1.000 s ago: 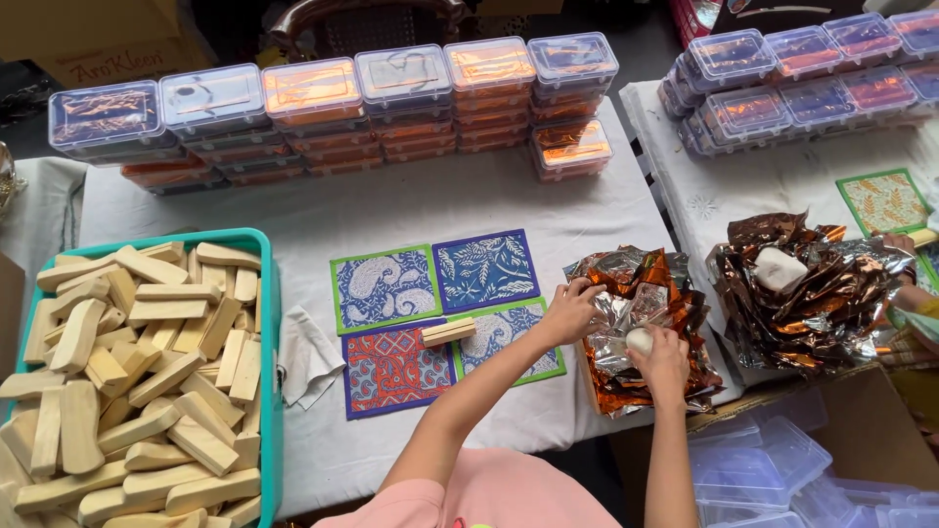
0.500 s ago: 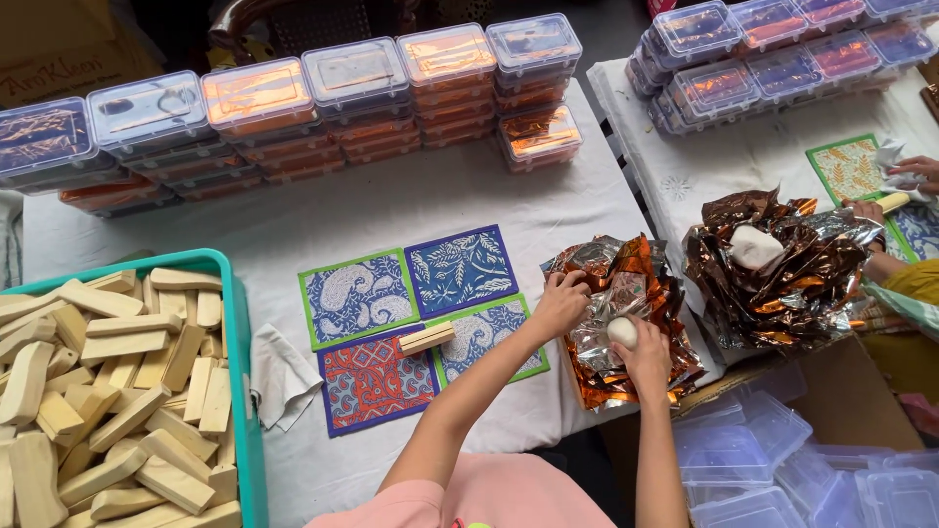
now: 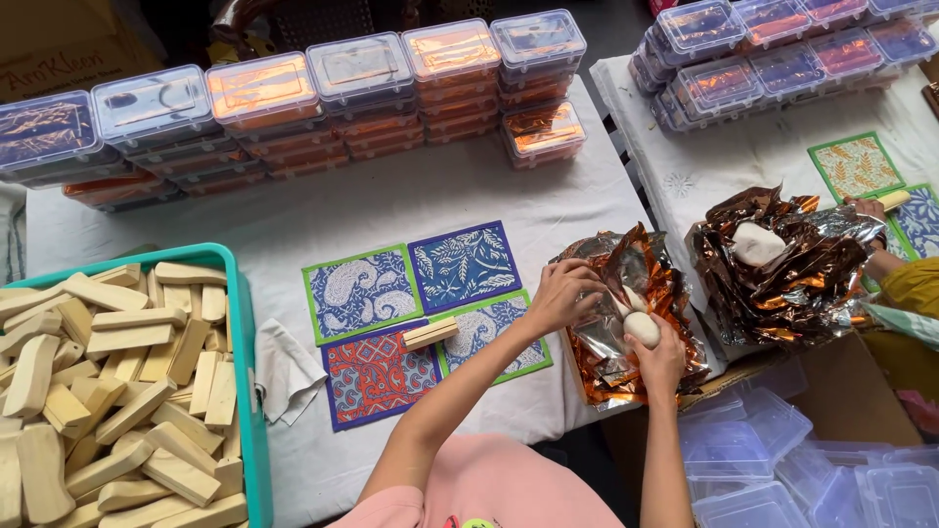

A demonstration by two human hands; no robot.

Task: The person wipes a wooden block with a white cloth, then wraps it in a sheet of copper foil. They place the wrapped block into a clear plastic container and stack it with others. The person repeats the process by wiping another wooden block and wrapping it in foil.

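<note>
- the right hand (image 3: 663,354) is closed around a pale, rounded white piece (image 3: 641,328), fingers wrapped under it, over the heap of foil.
- the left hand (image 3: 559,293) pinches a sheet of clear, silvery wrap (image 3: 608,332) just beside that piece, fingertips bent in on the edge of the film.
- both sit above a crumpled pile of copper-coloured foil (image 3: 641,367) at the right end of the white-clothed table (image 3: 391,210).
- the piece looks light, smooth and firm, likely a bit slippery; a cupped palm hold suits it. the film looks thin, limp and easy to tear, best taken by an edge.
- to the left lie four patterned cards (image 3: 421,313) with one wooden block (image 3: 430,333) on them, a white cloth (image 3: 286,367), and a teal crate (image 3: 245,391) of wooden blocks.
- stacked clear lidded boxes (image 3: 372,93) line the far edge; empty ones (image 3: 773,469) sit low at the right.
- another person's hand (image 3: 866,208) shows at the right edge by a second foil heap (image 3: 792,264).
- how much of the piece is already wrapped is hidden by the fingers; the crate is cut off by the frame.
</note>
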